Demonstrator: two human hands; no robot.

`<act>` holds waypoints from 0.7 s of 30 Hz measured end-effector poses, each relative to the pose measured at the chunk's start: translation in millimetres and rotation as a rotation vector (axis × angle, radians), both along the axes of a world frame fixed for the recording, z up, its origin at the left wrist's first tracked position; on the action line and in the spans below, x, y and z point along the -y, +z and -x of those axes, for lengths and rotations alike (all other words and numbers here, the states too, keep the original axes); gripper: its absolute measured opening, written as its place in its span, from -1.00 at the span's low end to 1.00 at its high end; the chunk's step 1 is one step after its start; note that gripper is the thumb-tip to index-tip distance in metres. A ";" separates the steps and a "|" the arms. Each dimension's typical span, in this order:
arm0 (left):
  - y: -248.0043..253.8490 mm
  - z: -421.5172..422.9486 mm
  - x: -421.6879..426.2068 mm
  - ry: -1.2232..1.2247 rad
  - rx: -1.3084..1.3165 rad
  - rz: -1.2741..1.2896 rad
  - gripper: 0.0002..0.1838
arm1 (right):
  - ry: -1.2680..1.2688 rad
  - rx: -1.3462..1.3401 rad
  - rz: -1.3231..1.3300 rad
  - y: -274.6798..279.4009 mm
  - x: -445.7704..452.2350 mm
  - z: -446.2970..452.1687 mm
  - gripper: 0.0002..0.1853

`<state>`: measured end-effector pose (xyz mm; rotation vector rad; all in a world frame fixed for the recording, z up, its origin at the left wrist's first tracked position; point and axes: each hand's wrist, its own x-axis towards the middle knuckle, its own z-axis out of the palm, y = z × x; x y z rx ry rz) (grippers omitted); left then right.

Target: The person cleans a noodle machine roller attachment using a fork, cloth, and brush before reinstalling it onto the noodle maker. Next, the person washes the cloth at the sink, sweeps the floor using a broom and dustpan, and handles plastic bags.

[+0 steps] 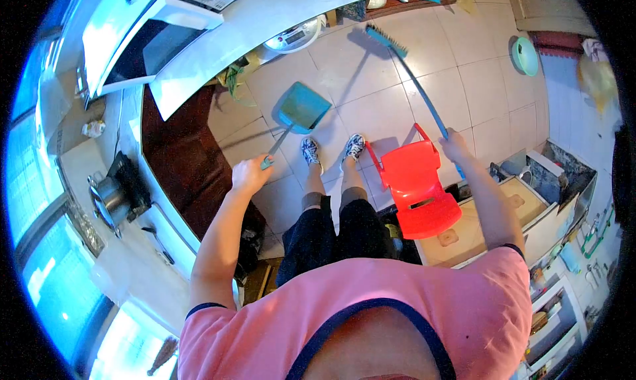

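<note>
My left hand (250, 175) is closed around the handle end of a long-handled dustpan. The teal pan of that dustpan (305, 107) is out in front of my feet, over the tiled floor. My right hand (456, 146) grips the blue stick of a broom (424, 96). Its bristled head (386, 41) is at the far side, raised to the right of the dustpan and apart from it; whether the bristles touch the floor I cannot tell. A red plastic chair (412, 174) stands below the broom stick, close to my right hand.
On the left are a counter with a microwave (156, 42) and a pot (111, 198) by the window. A round white appliance (295, 37) lies under the counter edge. A green basin (525, 56) is at the far right. A wooden-topped cabinet (474, 227) stands beside the chair.
</note>
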<state>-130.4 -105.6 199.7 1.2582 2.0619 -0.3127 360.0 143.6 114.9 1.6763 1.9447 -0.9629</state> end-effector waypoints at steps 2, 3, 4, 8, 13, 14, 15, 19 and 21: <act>0.5 7.0 -8.9 -0.007 0.014 0.017 -0.64 | -0.017 0.082 -0.057 -14.3 3.0 24.2 -0.67; -1.7 12.5 -12.8 -0.018 0.010 0.013 -0.64 | -0.023 0.162 -0.110 -23.6 1.3 44.9 -0.61; -3.7 15.5 -14.6 -0.038 0.014 -0.007 -0.67 | -0.080 0.107 -0.080 -45.6 -3.4 59.5 -0.54; -8.4 23.4 -23.7 -0.067 -0.008 0.008 -0.69 | -0.178 0.006 0.015 -141.1 0.7 135.4 -0.35; -14.2 37.7 -29.9 -0.074 0.042 -0.033 -0.71 | -0.013 -0.009 0.077 -105.4 118.7 139.5 -0.30; -14.2 38.6 -30.8 -0.045 0.041 -0.015 -0.71 | -0.016 0.013 0.134 -81.1 126.7 130.8 -0.29; -16.5 39.8 -29.2 -0.054 0.049 -0.020 -0.71 | -0.018 0.033 0.194 -56.8 132.4 123.4 -0.29; -26.1 49.7 -22.0 -0.072 0.030 -0.061 -0.72 | -0.011 -0.017 0.093 -36.2 141.1 110.3 -0.31; -25.3 48.7 -20.4 -0.063 0.032 -0.066 -0.72 | -0.106 -0.087 0.028 -47.8 123.0 131.3 -0.33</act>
